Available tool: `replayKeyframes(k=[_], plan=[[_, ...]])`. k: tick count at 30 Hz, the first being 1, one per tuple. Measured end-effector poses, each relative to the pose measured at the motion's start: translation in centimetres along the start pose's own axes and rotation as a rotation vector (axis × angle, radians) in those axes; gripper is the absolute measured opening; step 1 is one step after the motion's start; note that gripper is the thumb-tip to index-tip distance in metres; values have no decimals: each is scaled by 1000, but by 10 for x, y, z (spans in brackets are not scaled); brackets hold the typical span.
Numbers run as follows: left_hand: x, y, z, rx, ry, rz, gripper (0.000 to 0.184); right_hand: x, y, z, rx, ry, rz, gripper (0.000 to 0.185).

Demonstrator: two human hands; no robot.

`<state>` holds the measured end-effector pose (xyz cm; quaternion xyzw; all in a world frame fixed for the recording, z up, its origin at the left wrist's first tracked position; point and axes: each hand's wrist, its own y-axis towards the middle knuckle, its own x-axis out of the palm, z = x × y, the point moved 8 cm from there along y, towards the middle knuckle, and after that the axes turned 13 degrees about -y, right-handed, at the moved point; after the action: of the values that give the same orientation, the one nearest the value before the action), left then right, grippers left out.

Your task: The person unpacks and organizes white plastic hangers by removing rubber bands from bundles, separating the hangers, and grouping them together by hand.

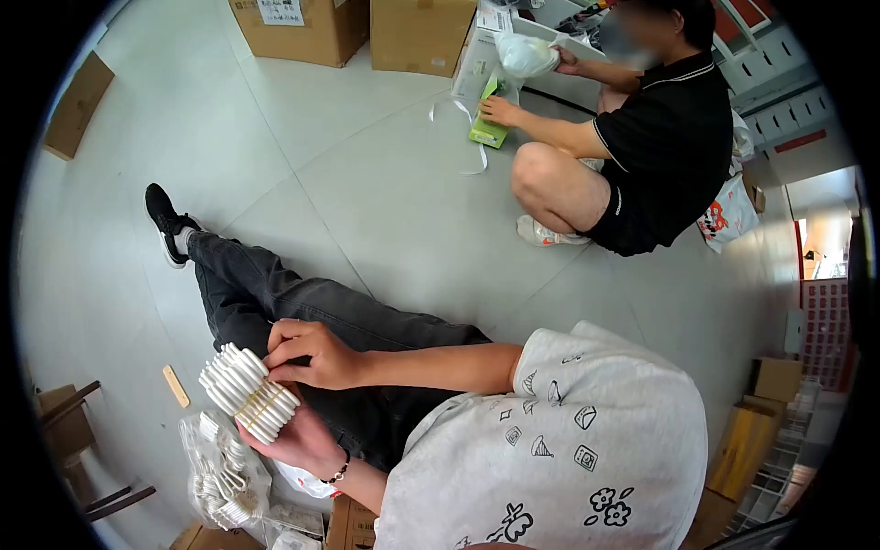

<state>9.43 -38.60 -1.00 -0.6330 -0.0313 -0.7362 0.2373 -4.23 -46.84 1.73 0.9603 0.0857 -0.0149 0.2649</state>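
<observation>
Hands together, the left hand (295, 438) grips a white bundle (240, 380), the right hand (316, 356) curled at its edge, hold unclear.

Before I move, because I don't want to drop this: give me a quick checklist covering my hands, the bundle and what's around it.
1. Left hand supporting the white bundle: ok.
2. Yellowish band around the bundle: ok.
3. Right hand at the bundle: ok; exact finger grip: cannot tell.
4. Clear bag open: cannot tell.
5. Floor free of loose bits: not ok, tan strip nearby.
</observation>
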Motion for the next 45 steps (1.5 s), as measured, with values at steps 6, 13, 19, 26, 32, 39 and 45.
replayKeyframes(k=[6,13,19,26,32,39,45], plan=[[-9,4,2,2,-16,86,45,31,-4,23,363,455,-142,22],[-13,1,5,30,67,108,49,35,-4,29,320,343,-229,22],[5,-3,13,181,218,184,52,41,7,20,219,284,-312,36],[20,-8,15,279,367,252,60,68,2,13,632,879,-317,79],[17,-8,14,267,347,233,61,75,-7,29,698,880,-361,70],[-23,-13,60,307,125,307,59,77,-45,61,852,801,-481,41],[-123,-66,240,663,350,511,41,50,-70,160,1028,749,-265,26]])
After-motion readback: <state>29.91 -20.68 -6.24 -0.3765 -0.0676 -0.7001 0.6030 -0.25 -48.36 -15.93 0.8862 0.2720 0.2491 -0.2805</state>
